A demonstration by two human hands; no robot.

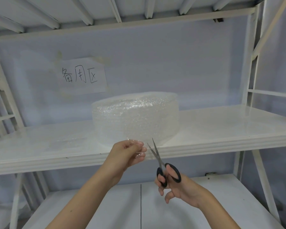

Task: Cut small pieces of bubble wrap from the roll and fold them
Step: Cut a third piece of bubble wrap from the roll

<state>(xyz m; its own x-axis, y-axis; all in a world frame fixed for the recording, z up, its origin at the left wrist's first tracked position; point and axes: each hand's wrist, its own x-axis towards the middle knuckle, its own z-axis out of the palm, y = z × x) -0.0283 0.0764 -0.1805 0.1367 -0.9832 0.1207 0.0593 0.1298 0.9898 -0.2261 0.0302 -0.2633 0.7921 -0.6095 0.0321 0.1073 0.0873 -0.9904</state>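
Left hand [128,152] pinching bubble wrap [135,119] edge; right hand [175,185] at 5 o'clock gripping scissors [162,164], blades parted.

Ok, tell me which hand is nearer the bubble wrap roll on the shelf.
Left. The left hand pinches the loose end of wrap right in front of the bubble wrap roll. The right hand sits lower, below the shelf edge, holding the scissors.
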